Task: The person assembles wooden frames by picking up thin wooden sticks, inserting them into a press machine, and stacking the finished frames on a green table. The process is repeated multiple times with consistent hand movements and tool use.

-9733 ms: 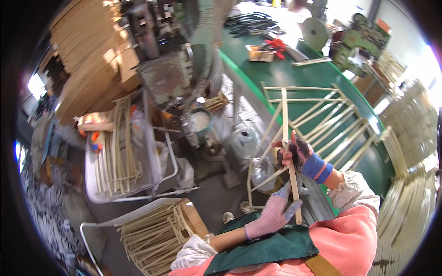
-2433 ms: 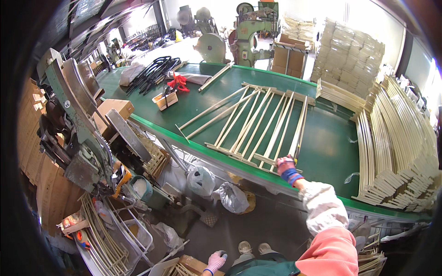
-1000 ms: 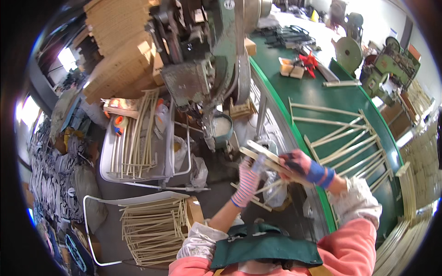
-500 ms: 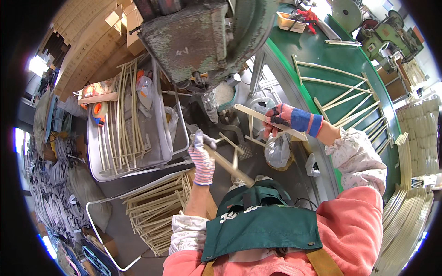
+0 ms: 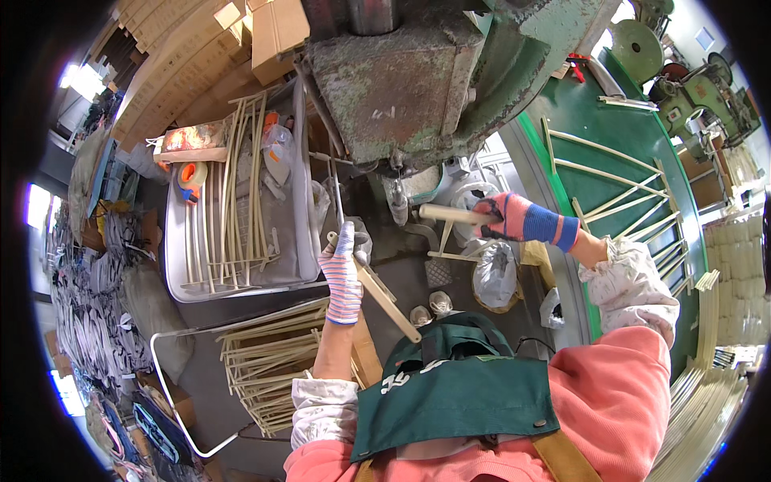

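My left hand, in a striped glove, is closed round a flat cream strip. This strip has small holes near its ends and slants down to the right, over the front of the green apron. My right hand, in a pink and blue glove with dark fingertips, grips a second cream strip. That one points left, its free end a little below and right of the worn green press. Both strips are apart from the press's lower tip. Part of each strip is hidden by the glove holding it.
On the left stands a grey tray with long sticks and an orange tape roll. Below it lies a pile of cream sticks. A green table with laid-out frames runs along the right; a plastic bag hangs near it.
My view has shifted, so the press sits farther right. The right strip has turned from slanting down-right to nearly level and looks shorter. The left strip's lower end has swung leftward.
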